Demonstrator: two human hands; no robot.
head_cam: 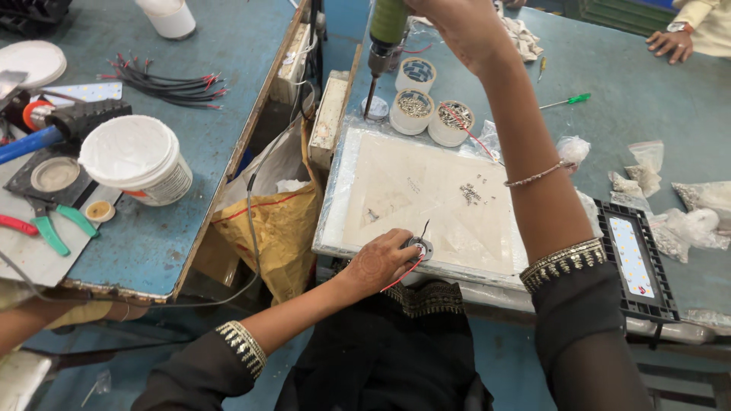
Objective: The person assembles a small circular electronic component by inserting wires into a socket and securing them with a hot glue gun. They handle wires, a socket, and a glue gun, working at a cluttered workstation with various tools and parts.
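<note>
Round metal part (pixel 418 246), small and grey, lies flat at the near edge of our white work pad (pixel 426 202), with a red wire (pixel 402 274) trailing off it toward us and a thin dark lead (pixel 424 227) pointing away. Our left hand (pixel 378 262) pins it down, fingers curled over its left side, so much of the part is hidden and we cannot make out its face. Our right hand (pixel 464 27) is closed around the green electric screwdriver (pixel 383 38), which hangs nearly upright, long axis tilted slightly, its bit (pixel 369 97) aimed down at the far edge of the pad (the tool's top is cut off by the frame). A loose scatter of tiny screws (pixel 470 193) sits mid-pad. Beyond the pad stand three tape-roll cups (pixel 413 111): two hold small metal screws, and the farthest one's contents we cannot tell. A black tray with a white LED panel (pixel 633 257) lies to our right, near plastic bags (pixel 689 224) of small parts. On the neighbouring bench stands a lidded white tub (pixel 137 158). Another person's hand (pixel 670 42) rests at the far right corner.
</note>
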